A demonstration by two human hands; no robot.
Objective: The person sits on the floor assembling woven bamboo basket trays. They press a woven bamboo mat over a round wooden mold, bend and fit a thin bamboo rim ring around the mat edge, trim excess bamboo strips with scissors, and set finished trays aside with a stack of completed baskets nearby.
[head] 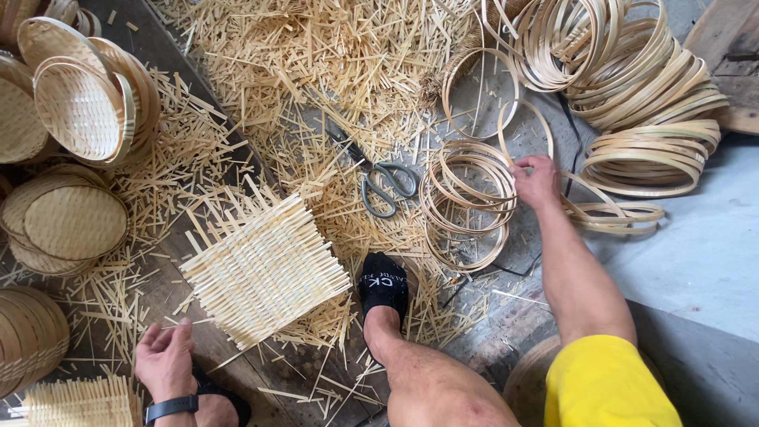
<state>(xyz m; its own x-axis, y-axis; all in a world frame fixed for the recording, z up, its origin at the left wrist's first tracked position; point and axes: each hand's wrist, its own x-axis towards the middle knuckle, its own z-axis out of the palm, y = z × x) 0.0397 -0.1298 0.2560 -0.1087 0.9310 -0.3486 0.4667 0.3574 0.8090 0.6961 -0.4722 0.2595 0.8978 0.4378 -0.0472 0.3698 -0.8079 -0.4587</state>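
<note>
Bamboo hoops [468, 202] under right hand [536, 180] fingers [522, 168].

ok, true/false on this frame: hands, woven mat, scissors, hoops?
1. The right hand touches a thin round bamboo hoop. True.
2. The left hand holds the grey-handled scissors. False: they lie on the floor, untouched.
3. The square woven bamboo-strip mat lies flat between left hand and black-socked foot. True.
4. The finished round woven baskets sit beside the right hand. False: they are on the left-hand side.
</note>
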